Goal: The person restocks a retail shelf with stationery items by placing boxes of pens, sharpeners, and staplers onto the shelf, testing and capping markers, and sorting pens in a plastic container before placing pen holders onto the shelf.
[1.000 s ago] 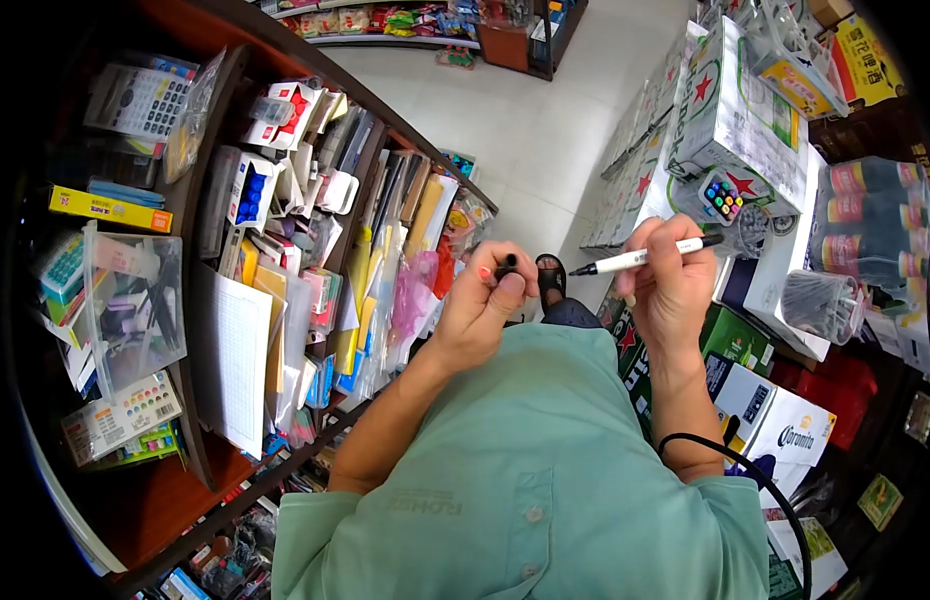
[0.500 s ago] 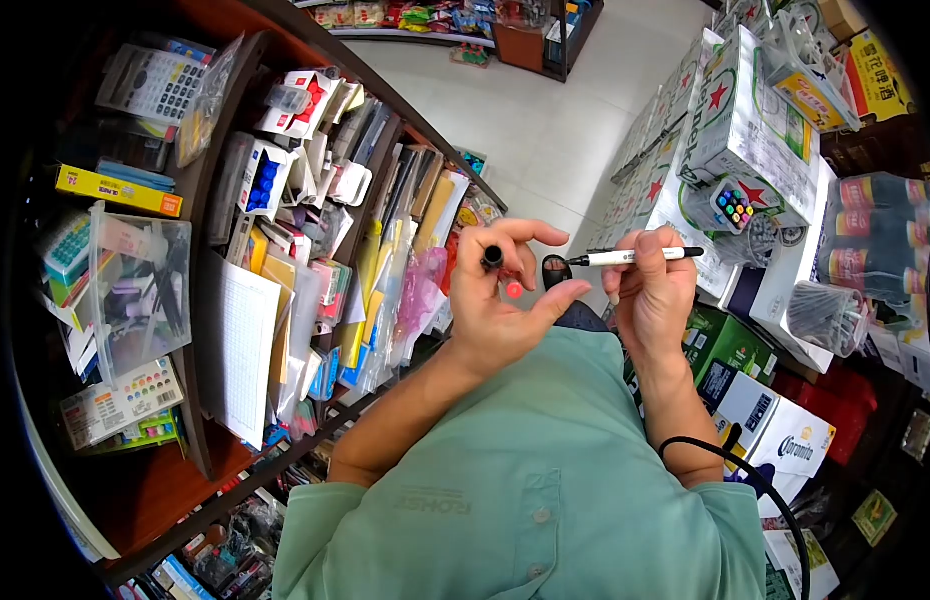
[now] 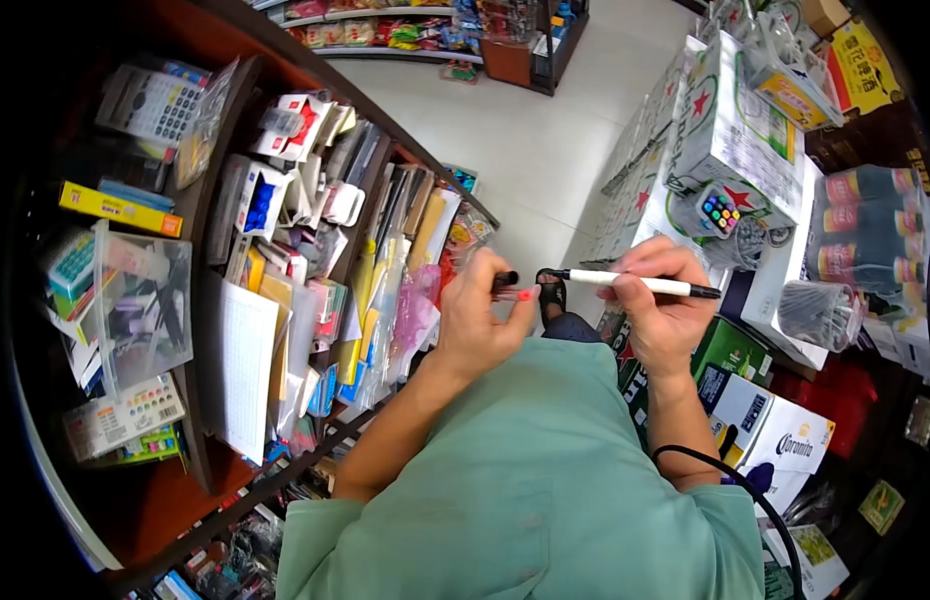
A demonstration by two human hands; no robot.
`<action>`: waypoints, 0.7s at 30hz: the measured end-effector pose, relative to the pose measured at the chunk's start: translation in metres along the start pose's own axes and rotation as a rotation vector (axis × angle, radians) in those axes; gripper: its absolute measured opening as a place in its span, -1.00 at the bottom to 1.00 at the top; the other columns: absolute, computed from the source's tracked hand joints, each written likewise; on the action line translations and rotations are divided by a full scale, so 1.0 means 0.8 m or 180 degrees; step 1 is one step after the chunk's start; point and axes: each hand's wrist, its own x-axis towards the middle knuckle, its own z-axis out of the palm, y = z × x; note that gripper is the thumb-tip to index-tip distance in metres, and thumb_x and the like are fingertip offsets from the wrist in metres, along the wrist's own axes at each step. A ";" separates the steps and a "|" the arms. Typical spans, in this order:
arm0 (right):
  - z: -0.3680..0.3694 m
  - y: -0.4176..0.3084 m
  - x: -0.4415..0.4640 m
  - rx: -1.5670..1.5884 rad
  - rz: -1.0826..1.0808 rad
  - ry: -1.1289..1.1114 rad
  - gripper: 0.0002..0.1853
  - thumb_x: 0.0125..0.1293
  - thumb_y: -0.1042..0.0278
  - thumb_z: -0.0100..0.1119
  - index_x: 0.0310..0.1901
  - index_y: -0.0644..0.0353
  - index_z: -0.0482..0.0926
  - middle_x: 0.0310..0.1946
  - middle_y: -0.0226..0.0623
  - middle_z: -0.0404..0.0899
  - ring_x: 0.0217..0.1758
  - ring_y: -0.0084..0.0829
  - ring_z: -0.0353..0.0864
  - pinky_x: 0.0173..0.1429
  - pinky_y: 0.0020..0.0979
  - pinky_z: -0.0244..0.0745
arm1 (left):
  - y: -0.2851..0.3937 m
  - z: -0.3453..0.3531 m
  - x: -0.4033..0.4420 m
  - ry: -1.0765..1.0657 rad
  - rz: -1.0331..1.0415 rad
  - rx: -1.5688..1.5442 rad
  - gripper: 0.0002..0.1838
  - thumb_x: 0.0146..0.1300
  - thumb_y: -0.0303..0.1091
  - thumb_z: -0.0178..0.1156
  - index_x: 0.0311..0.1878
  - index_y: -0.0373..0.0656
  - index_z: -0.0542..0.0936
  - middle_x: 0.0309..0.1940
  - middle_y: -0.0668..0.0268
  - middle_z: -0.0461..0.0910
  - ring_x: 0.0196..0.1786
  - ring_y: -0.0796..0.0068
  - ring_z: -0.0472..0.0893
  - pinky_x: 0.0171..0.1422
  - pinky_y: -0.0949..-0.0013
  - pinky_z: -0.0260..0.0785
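My right hand [image 3: 667,318] grips a white marker [image 3: 592,277] with black ends, its uncapped tip pointing left. My left hand [image 3: 475,318] is closed around a black cap [image 3: 506,279] and a slim object with a red end [image 3: 525,295], which looks like a pen; most of it is hidden by the fingers. The marker tip and the cap are close together but apart, in front of my chest.
On the left stands a shelf [image 3: 247,100] with boxes, folders, a calculator [image 3: 155,104] and a clear plastic bin [image 3: 145,310]. To the right are stacked beer cartons [image 3: 730,140], a cup of coloured markers [image 3: 720,213] and packed bottles [image 3: 865,225]. A black cable [image 3: 720,452] crosses my right arm.
My left fingers, spread before, have curled in, and the cap has turned sideways towards the marker. My right hand has moved slightly down, with the marker's tip now tilted up to the left.
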 end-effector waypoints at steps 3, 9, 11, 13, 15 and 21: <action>0.002 -0.008 0.004 -0.0436 -0.0214 -0.0167 -0.81 0.15 0.57 0.40 -0.33 0.30 0.51 -0.37 -0.21 0.57 -0.46 -0.55 0.54 -0.39 -0.55 0.46 | 0.004 -0.003 0.002 -0.0110 0.0269 0.0308 -0.72 0.03 -0.48 0.33 -0.28 -0.23 0.40 -0.48 0.16 0.43 -0.46 0.13 0.50 -0.40 0.21 0.35; 0.011 -0.014 0.004 -0.0855 -0.0130 -0.0363 -0.77 0.02 0.56 0.47 -0.42 0.28 0.53 -0.49 -0.25 0.58 -0.48 -0.53 0.55 -0.40 -0.54 0.42 | 0.004 -0.004 -0.001 -0.0354 0.0418 0.0583 -0.73 -0.03 -0.50 0.32 -0.28 -0.20 0.43 -0.47 0.19 0.45 -0.43 0.09 0.50 -0.36 0.15 0.28; 0.010 -0.011 0.003 -0.0996 -0.0176 -0.0534 -0.79 0.04 0.55 0.46 -0.41 0.28 0.53 -0.49 -0.23 0.59 -0.48 -0.52 0.57 -0.41 -0.53 0.43 | 0.008 -0.006 0.000 -0.0412 0.0685 0.0780 -0.73 -0.04 -0.52 0.31 -0.28 -0.19 0.44 -0.46 0.19 0.45 -0.44 0.10 0.49 -0.36 0.16 0.27; 0.012 -0.011 0.007 -0.1086 -0.0175 -0.0756 -0.80 0.07 0.55 0.44 -0.41 0.28 0.53 -0.49 -0.24 0.59 -0.48 -0.53 0.57 -0.41 -0.53 0.43 | 0.009 -0.003 -0.002 -0.0436 0.0680 0.0761 -0.73 -0.05 -0.52 0.30 -0.27 -0.20 0.44 -0.46 0.18 0.47 -0.43 0.08 0.50 -0.36 0.15 0.29; 0.019 -0.011 0.006 -0.1166 -0.0180 -0.1000 -0.82 0.09 0.55 0.43 -0.40 0.29 0.54 -0.49 -0.24 0.60 -0.48 -0.53 0.57 -0.41 -0.53 0.43 | 0.010 -0.001 -0.004 -0.0438 0.0668 0.0753 -0.73 -0.05 -0.53 0.29 -0.27 -0.20 0.44 -0.45 0.17 0.48 -0.42 0.06 0.51 -0.35 0.13 0.31; 0.024 0.015 -0.006 -0.0212 0.0764 -0.0452 -0.88 0.18 0.60 0.34 -0.36 0.31 0.54 -0.48 -0.34 0.59 -0.47 -0.61 0.57 -0.40 -0.58 0.46 | 0.013 0.006 -0.007 -0.0574 0.0144 0.0773 -0.77 0.01 -0.50 0.25 -0.30 -0.21 0.39 -0.49 0.07 0.53 -0.43 -0.07 0.57 -0.36 -0.02 0.38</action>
